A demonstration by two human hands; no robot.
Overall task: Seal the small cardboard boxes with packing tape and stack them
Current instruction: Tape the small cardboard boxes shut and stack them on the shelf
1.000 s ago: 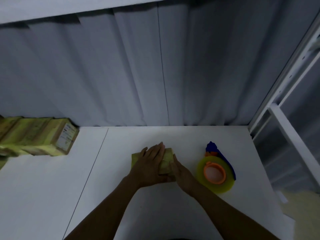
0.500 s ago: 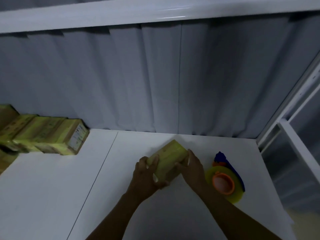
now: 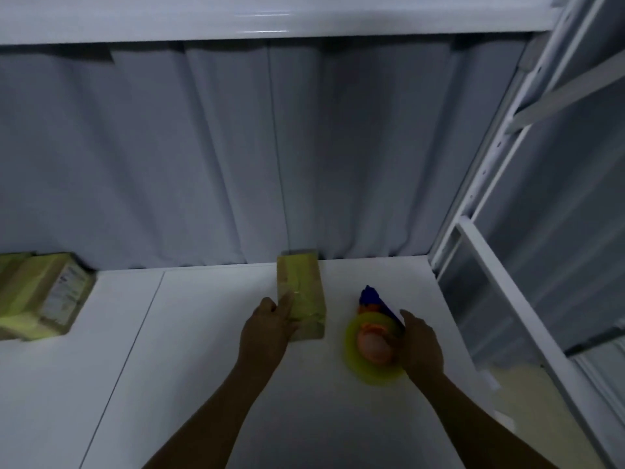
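A small yellowish cardboard box [image 3: 302,292] lies on the white table [image 3: 203,367] with its long side pointing away from me, glossy tape across its top. My left hand [image 3: 267,330] holds its near left corner, fingers running up its left side. To its right lies a tape dispenser [image 3: 368,350] with a yellow roll, an orange core and a blue handle. My right hand [image 3: 421,346] grips the right side of the dispenser, which looks blurred.
Several more yellowish boxes [image 3: 44,296] are stacked at the far left of the table against a grey curtain [image 3: 236,164]. A white metal frame [image 3: 507,299] borders the table on the right. A seam runs down the tabletop left of my arms.
Both hands had been turning the box above the table. It now rests on the table farther back, my left hand stays on it, and my right hand has moved onto the tape dispenser.
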